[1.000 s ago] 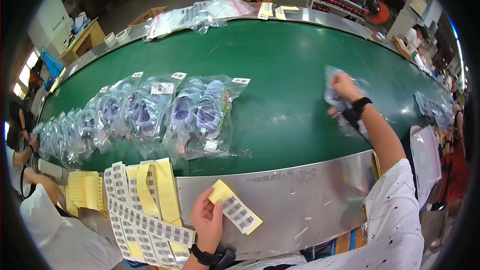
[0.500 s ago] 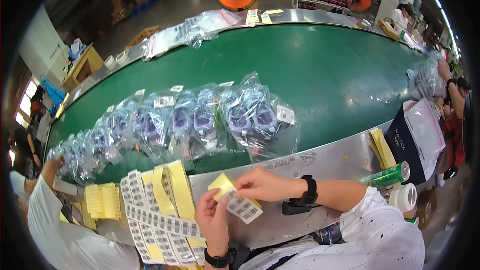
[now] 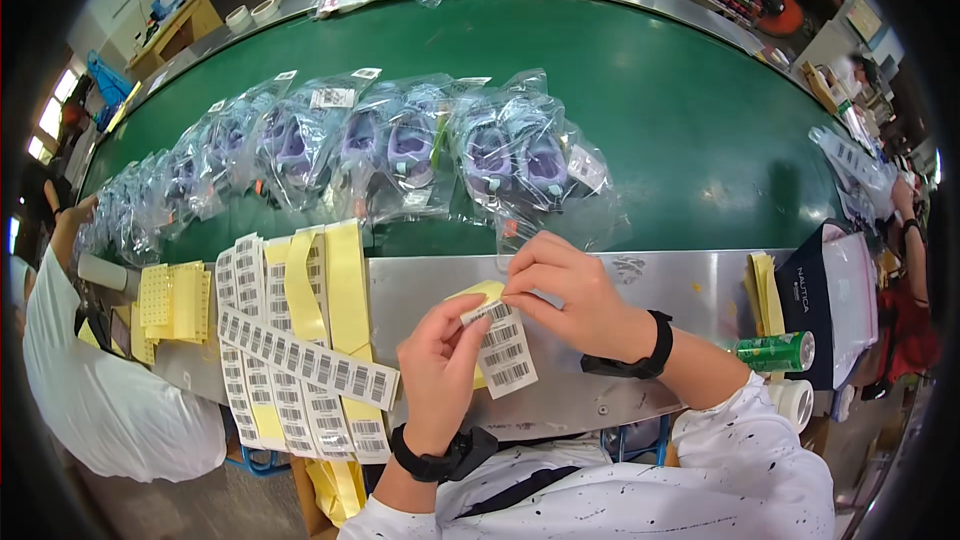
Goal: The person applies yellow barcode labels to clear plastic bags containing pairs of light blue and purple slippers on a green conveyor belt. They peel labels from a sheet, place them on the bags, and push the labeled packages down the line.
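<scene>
Between my hands is a small sheet of barcode labels (image 3: 508, 360) on yellow backing, tilted above the metal edge of the conveyor. My left hand (image 3: 437, 365) pinches its left side between thumb and fingers. At its upper edge my right hand (image 3: 575, 295) is closed, thumb and forefinger pressed together at the sheet's top corner; whether a single label has come loose there I cannot tell. Longer strips of barcode labels (image 3: 310, 355) lie overlapping beside my left hand, with yellow backing paper (image 3: 345, 290) among them.
Shoes in clear plastic bags (image 3: 410, 145) line the green conveyor belt (image 3: 680, 130). Yellow label sheets (image 3: 172, 305) lie left. A green can (image 3: 778, 351), white roll (image 3: 795, 402) and dark blue box (image 3: 808, 285) stand right. A co-worker's arm (image 3: 70, 230) reaches in at left.
The view has tipped downward and closer to the metal edge. My right hand has moved up to the sheet's upper corner, and the folded-over yellow backing now shows less.
</scene>
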`<move>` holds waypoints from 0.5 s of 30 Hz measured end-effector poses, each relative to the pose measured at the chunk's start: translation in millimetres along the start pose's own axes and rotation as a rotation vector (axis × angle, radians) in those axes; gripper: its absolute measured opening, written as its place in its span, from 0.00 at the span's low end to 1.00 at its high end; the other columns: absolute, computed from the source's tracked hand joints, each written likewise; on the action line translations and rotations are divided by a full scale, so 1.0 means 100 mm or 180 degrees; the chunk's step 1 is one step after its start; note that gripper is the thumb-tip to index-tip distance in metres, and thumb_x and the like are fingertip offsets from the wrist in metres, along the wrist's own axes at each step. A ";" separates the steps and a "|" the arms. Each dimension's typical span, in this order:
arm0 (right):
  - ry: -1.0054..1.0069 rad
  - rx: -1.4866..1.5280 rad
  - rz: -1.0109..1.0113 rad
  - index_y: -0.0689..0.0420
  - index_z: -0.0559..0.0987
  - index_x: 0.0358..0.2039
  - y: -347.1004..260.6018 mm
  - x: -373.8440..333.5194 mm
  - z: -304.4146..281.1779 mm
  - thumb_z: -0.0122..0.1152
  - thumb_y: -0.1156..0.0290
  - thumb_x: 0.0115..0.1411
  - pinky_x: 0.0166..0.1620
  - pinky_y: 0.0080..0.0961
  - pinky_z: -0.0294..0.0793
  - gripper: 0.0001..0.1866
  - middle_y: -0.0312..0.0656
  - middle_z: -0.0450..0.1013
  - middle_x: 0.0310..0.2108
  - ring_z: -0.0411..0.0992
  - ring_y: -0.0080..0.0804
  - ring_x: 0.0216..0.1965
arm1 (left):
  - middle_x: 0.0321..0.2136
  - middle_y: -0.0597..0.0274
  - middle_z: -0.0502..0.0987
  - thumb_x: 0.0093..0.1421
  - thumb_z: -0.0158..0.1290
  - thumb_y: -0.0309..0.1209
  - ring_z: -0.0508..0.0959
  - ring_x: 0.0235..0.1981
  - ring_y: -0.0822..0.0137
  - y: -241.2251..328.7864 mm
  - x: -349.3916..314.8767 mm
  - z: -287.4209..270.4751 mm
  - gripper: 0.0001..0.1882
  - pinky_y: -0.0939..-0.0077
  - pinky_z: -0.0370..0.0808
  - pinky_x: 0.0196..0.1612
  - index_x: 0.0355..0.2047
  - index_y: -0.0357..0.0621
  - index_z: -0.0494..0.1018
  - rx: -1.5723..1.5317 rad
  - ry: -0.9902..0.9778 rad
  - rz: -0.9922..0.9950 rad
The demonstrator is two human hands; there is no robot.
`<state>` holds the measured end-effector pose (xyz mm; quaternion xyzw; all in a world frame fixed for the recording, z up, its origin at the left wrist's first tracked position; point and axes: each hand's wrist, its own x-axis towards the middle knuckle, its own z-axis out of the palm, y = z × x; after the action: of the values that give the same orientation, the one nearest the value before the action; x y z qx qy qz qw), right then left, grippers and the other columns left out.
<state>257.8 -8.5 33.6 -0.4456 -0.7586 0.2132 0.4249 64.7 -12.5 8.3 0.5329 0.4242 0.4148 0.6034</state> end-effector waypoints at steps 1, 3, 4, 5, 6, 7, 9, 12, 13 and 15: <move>-0.0003 -0.0151 -0.0103 0.62 0.77 0.27 -0.02 0.00 0.01 0.63 0.79 0.49 0.40 0.34 0.72 0.05 0.43 0.71 0.31 0.70 0.41 0.33 | 0.40 0.57 0.78 0.59 0.52 0.16 0.78 0.37 0.75 0.00 0.02 0.01 0.18 0.85 0.74 0.38 0.50 0.32 0.69 -0.0210 -0.0034 -0.0137; 0.0009 -0.0464 -0.0294 0.62 0.76 0.26 -0.08 -0.02 0.03 0.63 0.80 0.48 0.42 0.37 0.73 0.05 0.43 0.70 0.30 0.70 0.43 0.33 | 0.43 0.55 0.76 0.58 0.51 0.15 0.78 0.38 0.75 0.02 0.06 0.06 0.21 0.85 0.74 0.38 0.53 0.33 0.66 -0.0626 -0.0129 -0.0413; 0.0099 -0.0384 -0.0398 0.62 0.75 0.26 -0.11 0.00 0.00 0.63 0.81 0.47 0.42 0.37 0.73 0.05 0.44 0.70 0.30 0.70 0.43 0.33 | 0.44 0.55 0.76 0.58 0.51 0.15 0.78 0.39 0.74 0.04 0.10 0.06 0.23 0.85 0.74 0.39 0.55 0.33 0.65 -0.0533 -0.0193 -0.0413; 0.0184 -0.0318 -0.0499 0.62 0.75 0.26 -0.15 0.04 -0.02 0.63 0.81 0.47 0.43 0.37 0.73 0.05 0.44 0.70 0.30 0.70 0.44 0.34 | 0.45 0.55 0.75 0.58 0.51 0.15 0.77 0.40 0.74 0.05 0.09 0.04 0.24 0.85 0.74 0.39 0.56 0.33 0.63 -0.0449 -0.0268 -0.0410; 0.0270 -0.0253 -0.0596 0.62 0.75 0.26 -0.17 0.08 -0.07 0.63 0.81 0.47 0.43 0.37 0.73 0.06 0.44 0.70 0.30 0.70 0.44 0.34 | 0.46 0.54 0.74 0.58 0.51 0.15 0.77 0.41 0.73 0.04 0.09 0.01 0.26 0.84 0.74 0.40 0.57 0.33 0.62 -0.0362 -0.0346 -0.0411; 0.0385 -0.0321 -0.0683 0.62 0.75 0.27 -0.14 0.19 -0.18 0.62 0.82 0.47 0.41 0.32 0.73 0.06 0.45 0.70 0.31 0.71 0.43 0.33 | 0.47 0.49 0.74 0.58 0.51 0.15 0.77 0.45 0.68 -0.07 0.10 -0.03 0.25 0.79 0.75 0.45 0.57 0.31 0.61 -0.0608 -0.0294 -0.0489; 0.0811 -0.0475 -0.0462 0.62 0.75 0.29 0.10 0.43 -0.43 0.60 0.82 0.50 0.39 0.28 0.73 0.05 0.44 0.71 0.32 0.71 0.37 0.32 | 0.46 0.49 0.75 0.59 0.51 0.17 0.77 0.45 0.68 -0.17 0.13 -0.08 0.25 0.79 0.75 0.44 0.57 0.30 0.61 0.0123 -0.0133 -0.0605; 0.1507 0.0296 0.0714 0.63 0.76 0.35 0.89 0.94 -0.75 0.61 0.79 0.53 0.36 0.26 0.73 0.08 0.40 0.73 0.33 0.71 0.27 0.32 | 0.43 0.49 0.75 0.60 0.51 0.19 0.78 0.41 0.70 -0.48 0.13 -0.12 0.24 0.80 0.76 0.41 0.56 0.28 0.61 -0.0010 0.0082 -0.0302; 0.1667 0.0299 0.0910 0.63 0.76 0.39 1.31 1.08 -0.86 0.62 0.77 0.53 0.35 0.25 0.73 0.12 0.38 0.73 0.33 0.71 0.24 0.33 | 0.43 0.49 0.76 0.60 0.51 0.19 0.78 0.40 0.71 -0.46 0.15 -0.09 0.24 0.80 0.76 0.40 0.56 0.28 0.61 0.0005 0.0103 -0.0269; 0.1740 0.0035 0.1357 0.61 0.73 0.48 1.84 1.26 -1.00 0.64 0.74 0.52 0.33 0.26 0.73 0.22 0.40 0.73 0.32 0.71 0.26 0.30 | 0.43 0.48 0.75 0.61 0.51 0.19 0.78 0.38 0.71 -0.46 0.16 -0.03 0.23 0.81 0.75 0.39 0.56 0.26 0.61 -0.0158 0.0198 -0.0225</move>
<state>401.6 187.6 16.5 -0.6324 -0.5054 0.1739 0.5607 68.9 -0.2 -39.1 0.4893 0.4508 0.4200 0.6172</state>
